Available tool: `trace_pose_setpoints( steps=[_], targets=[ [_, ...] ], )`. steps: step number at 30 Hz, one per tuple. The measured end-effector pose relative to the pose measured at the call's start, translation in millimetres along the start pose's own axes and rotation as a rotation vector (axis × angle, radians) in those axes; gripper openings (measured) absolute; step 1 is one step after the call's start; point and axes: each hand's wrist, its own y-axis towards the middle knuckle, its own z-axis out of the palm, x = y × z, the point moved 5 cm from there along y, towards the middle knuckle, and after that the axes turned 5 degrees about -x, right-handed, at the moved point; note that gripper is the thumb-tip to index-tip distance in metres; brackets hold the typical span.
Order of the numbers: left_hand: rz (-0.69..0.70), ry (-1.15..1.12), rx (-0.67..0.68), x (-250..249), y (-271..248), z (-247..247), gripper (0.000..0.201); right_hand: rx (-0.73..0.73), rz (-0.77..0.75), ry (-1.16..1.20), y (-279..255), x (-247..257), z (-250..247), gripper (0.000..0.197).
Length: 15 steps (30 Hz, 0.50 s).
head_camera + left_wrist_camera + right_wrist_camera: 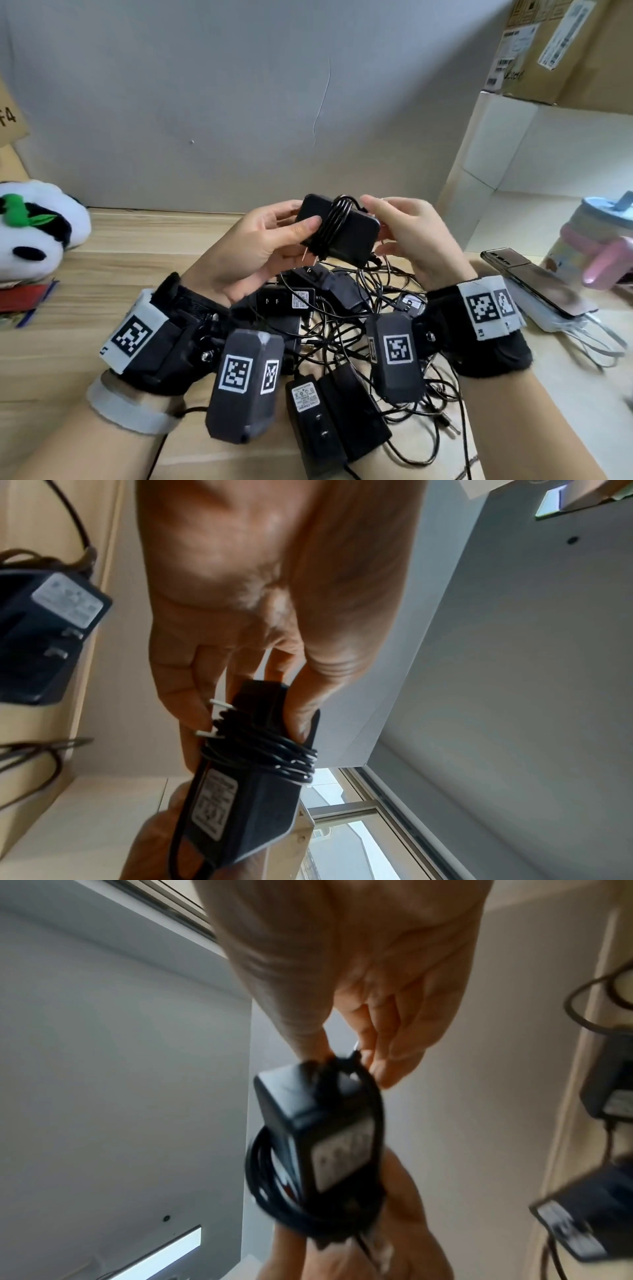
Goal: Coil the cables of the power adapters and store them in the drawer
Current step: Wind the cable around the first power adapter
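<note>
Together, both hands (270,240) (407,233) raised, fingers curled round one cable-wrapped power adapter (346,236).

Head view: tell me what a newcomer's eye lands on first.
First, the black power adapter held up at centre, its cable wound in loops round its body, gripped by the left hand while the right hand works at its far end. Below, a tangle of adapters and cables sprawls on the wooden desk. At the left edge sits a plush panda.
</note>
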Motion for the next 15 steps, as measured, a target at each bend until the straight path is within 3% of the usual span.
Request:
trace_pose_setpoints(
  steps=[4, 9, 15],
  targets=[
    [-0.071, -0.131, 0.048, -6.8, -29.6, 21.9, 0.044, -0.047, 0.035, 0.19, -32.5, 10.7, -7.1, 0.015],
    [-0.15, -0.265, 0.015, -9.6, -68.9, 52.7, 0.053, 0.028, 0.043, 0.209, -89.8, 24.1, -23.8, 0.019],
    [-0.222, -0.344, -0.032, 6.4, -111.1, 102.3, 0.019, -0.126, 0.142, 0.246, -164.9, 19.3, -59.6, 0.038]
  ],
)
